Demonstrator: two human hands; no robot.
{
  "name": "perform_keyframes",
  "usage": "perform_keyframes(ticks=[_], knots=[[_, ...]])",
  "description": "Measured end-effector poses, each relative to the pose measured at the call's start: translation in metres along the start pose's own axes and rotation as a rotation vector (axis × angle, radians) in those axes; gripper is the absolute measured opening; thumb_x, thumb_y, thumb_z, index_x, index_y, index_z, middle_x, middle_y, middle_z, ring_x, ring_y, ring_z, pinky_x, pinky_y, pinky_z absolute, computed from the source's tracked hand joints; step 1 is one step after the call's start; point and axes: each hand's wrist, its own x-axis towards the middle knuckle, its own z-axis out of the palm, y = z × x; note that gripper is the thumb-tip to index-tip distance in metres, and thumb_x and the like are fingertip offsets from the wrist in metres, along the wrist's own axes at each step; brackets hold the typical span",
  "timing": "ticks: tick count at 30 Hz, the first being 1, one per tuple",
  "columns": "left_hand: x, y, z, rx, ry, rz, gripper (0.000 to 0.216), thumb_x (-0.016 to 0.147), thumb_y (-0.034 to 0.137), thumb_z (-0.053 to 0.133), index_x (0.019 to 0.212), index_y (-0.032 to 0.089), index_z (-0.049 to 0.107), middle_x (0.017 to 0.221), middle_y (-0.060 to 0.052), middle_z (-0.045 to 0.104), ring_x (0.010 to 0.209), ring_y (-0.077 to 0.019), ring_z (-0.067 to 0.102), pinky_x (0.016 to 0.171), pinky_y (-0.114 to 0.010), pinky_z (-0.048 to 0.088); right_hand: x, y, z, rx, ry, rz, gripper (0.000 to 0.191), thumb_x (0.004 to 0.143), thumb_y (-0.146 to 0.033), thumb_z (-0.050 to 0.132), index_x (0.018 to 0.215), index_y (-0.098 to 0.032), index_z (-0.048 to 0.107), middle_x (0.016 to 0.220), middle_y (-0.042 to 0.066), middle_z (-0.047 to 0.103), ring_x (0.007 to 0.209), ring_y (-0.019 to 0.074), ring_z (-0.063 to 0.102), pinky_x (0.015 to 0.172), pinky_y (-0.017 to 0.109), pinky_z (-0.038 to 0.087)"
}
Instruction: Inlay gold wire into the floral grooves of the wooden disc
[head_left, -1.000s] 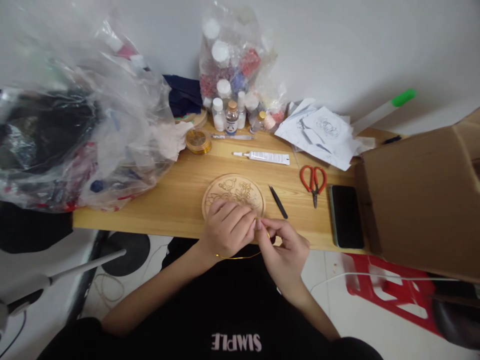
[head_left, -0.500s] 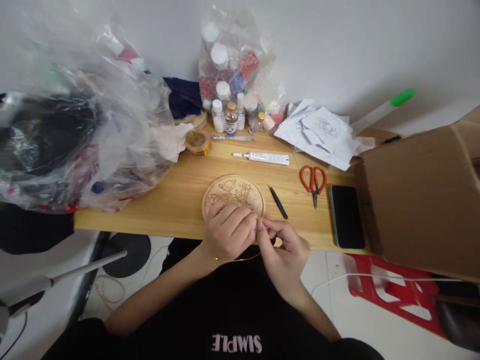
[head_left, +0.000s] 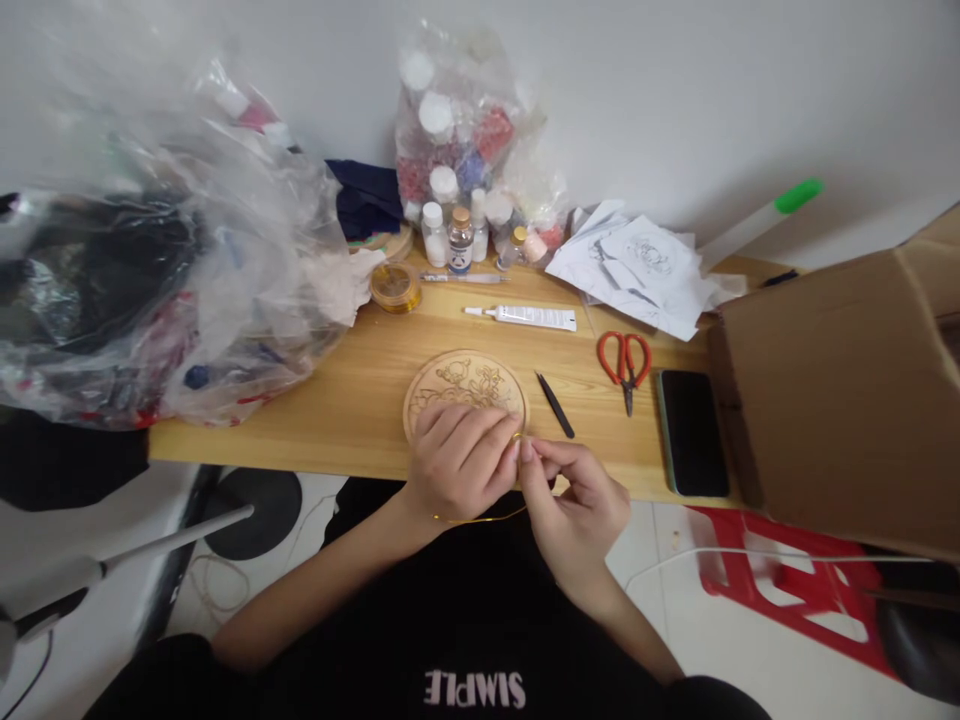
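The left hand (head_left: 459, 465) is held over the near edge of a round wooden plaque (head_left: 471, 372) with a line design in gold tones, its fingers curled inward and the thumb and forefinger closed on a thin gold wire (head_left: 484, 520). The right hand (head_left: 577, 505) meets it just beyond the plaque's right side, thumb and forefinger pinching the same wire, which makes a small bend at the fingertips; a further length curves below, between the left wrist and the right hand, in front of a black shirt (head_left: 465, 610). The plaque lies flat on the wooden table (head_left: 330, 390). Black tweezers (head_left: 555, 405) lie just right of it, then red-handled cutters (head_left: 627, 368) and a phone (head_left: 691, 432). Behind are a white tube (head_left: 535, 317) and a spool of gold wire (head_left: 396, 288).
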Motion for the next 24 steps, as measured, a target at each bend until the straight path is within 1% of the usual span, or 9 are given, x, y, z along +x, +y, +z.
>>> perform_keyframes(ticks=[9, 14, 17, 20, 24], knots=[[0.0006, 0.0013, 0.001, -0.011, 0.0, 0.009, 0.014, 0.085, 0.013, 0.054, 0.094, 0.016, 0.064, 0.083, -0.003, 0.073, 0.069, -0.0162, 0.064, 0.067, -0.034, 0.043, 0.0014, -0.0026, -0.0011, -0.02, -0.008, -0.015, 0.007, 0.082, -0.014, 0.066, 0.086, -0.02, 0.067, 0.057, -0.006, 0.061, 0.047, 0.0064, 0.054, 0.048, 0.018, 0.046], [-0.0006, 0.0029, 0.0018, -0.028, 0.009, 0.0, 0.016, 0.086, 0.014, 0.053, 0.098, 0.014, 0.065, 0.084, -0.004, 0.072, 0.07, -0.017, 0.064, 0.065, -0.034, 0.044, 0.001, -0.0058, 0.0001, -0.044, 0.032, -0.028, 0.006, 0.082, -0.014, 0.066, 0.085, -0.019, 0.066, 0.058, -0.004, 0.065, 0.047, 0.0072, 0.057, 0.045, 0.018, 0.045], [-0.0004, 0.0038, 0.0014, -0.04, -0.003, -0.004, 0.017, 0.087, 0.014, 0.053, 0.099, 0.013, 0.064, 0.086, -0.005, 0.073, 0.071, -0.0172, 0.065, 0.066, -0.034, 0.045, -0.0017, -0.0036, 0.0018, -0.033, 0.055, -0.023, 0.008, 0.081, -0.014, 0.067, 0.086, -0.02, 0.067, 0.06, -0.004, 0.066, 0.049, 0.0076, 0.058, 0.046, 0.019, 0.046], [0.0002, 0.0045, 0.0007, -0.043, -0.007, -0.003, 0.018, 0.087, 0.013, 0.053, 0.1, 0.014, 0.064, 0.087, -0.004, 0.073, 0.072, -0.0168, 0.066, 0.067, -0.033, 0.045, -0.0039, -0.0013, 0.0029, -0.024, 0.07, -0.02, 0.009, 0.081, -0.013, 0.068, 0.087, -0.02, 0.067, 0.06, -0.005, 0.065, 0.048, 0.0071, 0.057, 0.046, 0.019, 0.046], [0.0025, 0.0052, -0.0005, -0.035, 0.004, 0.0, 0.018, 0.086, 0.012, 0.054, 0.1, 0.014, 0.064, 0.087, -0.004, 0.073, 0.071, -0.0162, 0.066, 0.066, -0.033, 0.045, -0.0057, -0.0006, 0.0036, -0.015, 0.103, -0.021, 0.009, 0.081, -0.013, 0.068, 0.086, -0.02, 0.068, 0.058, -0.005, 0.064, 0.044, 0.0064, 0.052, 0.042, 0.019, 0.043]])
